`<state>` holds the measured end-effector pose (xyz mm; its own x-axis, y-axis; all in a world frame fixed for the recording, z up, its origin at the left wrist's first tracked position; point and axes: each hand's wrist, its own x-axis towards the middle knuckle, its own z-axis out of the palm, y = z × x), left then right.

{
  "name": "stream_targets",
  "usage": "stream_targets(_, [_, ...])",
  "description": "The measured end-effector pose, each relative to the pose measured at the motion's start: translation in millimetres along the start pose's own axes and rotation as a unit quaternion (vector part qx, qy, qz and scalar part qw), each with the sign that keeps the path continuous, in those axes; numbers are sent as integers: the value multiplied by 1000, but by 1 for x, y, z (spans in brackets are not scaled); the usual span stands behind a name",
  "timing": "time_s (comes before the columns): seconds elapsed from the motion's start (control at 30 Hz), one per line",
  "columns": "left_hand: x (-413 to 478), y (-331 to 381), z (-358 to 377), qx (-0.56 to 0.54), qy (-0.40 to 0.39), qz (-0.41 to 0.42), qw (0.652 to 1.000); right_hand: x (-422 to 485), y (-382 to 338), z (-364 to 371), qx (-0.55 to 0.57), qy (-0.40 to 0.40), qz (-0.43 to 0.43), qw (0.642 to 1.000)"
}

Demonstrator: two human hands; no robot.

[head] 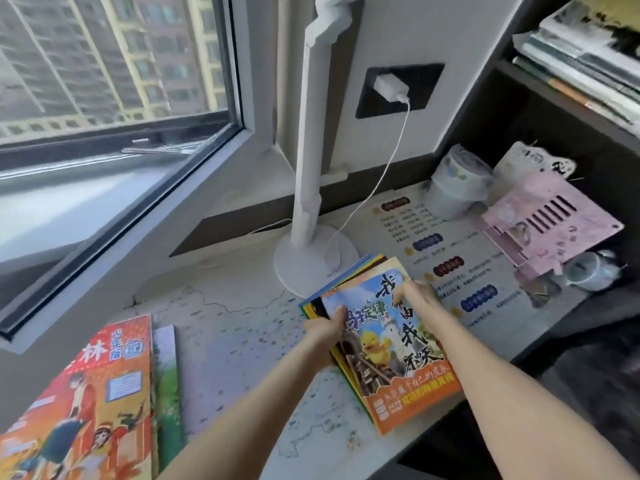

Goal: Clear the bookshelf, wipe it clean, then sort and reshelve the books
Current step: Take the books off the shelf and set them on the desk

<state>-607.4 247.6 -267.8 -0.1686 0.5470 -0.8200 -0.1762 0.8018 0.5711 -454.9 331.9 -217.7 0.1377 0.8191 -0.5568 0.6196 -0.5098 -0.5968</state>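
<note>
A stack of thin picture books (388, 344) lies on the speckled desk (235, 341), its top cover showing a yellow duck. My left hand (327, 329) grips the stack's left edge, thumb on the cover. My right hand (417, 294) rests on the upper right part of the top cover, fingers curled at its edge. A red-orange book (90, 403) lies at the near left on top of a green one (168, 393). The dark bookshelf (540, 109) stands at the right, with a pile of books (585, 53) on its upper level.
A white desk lamp (311, 161) stands just behind the stack, its cable running to a charger in a wall socket (391, 88). A printed sheet (446, 258), a white cup (453, 185), a pink holder (550, 220) and a small mug (585, 271) crowd the right. The window (104, 98) lies left.
</note>
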Motion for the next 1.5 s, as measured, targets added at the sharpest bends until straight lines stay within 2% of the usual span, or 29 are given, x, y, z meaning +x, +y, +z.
stream_targets(0.17, [17, 31, 45, -16, -104, -17, 994, 56, 20, -32, -22, 83, 104, 991])
stream_targets(0.3, [19, 49, 70, 14, -153, 5, 988, 90, 37, -56, -109, 166, 146, 969])
stream_targets(0.37, [18, 55, 77, 16, -174, 9, 985, 92, 35, -65, -118, 197, 142, 963])
stream_targets(0.43, [21, 58, 79, 24, -181, 9, 983, 91, 28, -66, -141, 193, 121, 963])
stream_targets(0.57, [12, 61, 71, 59, -145, 23, 987, 84, 26, -36, -250, 121, 76, 958])
stream_targets(0.63, [5, 64, 61, 64, -134, 43, 988, 73, 28, -20, -346, 101, 45, 932])
stream_targets(0.7, [1, 62, 48, 70, -132, 61, 987, 61, 27, -12, -422, 134, 3, 897])
stream_targets(0.77, [-5, 57, 32, 78, -123, 70, 987, 42, 22, -7, -440, 184, -36, 878])
stream_targets(0.83, [-14, 51, 17, 82, -107, 76, 988, 16, 10, 2, -418, 200, -62, 884])
stream_targets(1.0, [-64, 49, -11, 78, -79, 107, 988, -75, -17, 24, -329, 163, -170, 914])
stream_targets(1.13, [-128, 52, -22, 126, -106, 193, 967, -158, -22, 8, -198, 98, -265, 939])
stream_targets(1.23, [-181, 52, -26, 188, -127, 272, 935, -214, -16, -24, -116, 69, -319, 938])
stream_targets(1.33, [-233, 51, -28, 239, -109, 357, 896, -267, -5, -58, -37, 40, -328, 943])
stream_targets(1.5, [-324, 36, -10, 356, -169, 445, 804, -355, 35, -109, 20, 8, -339, 941])
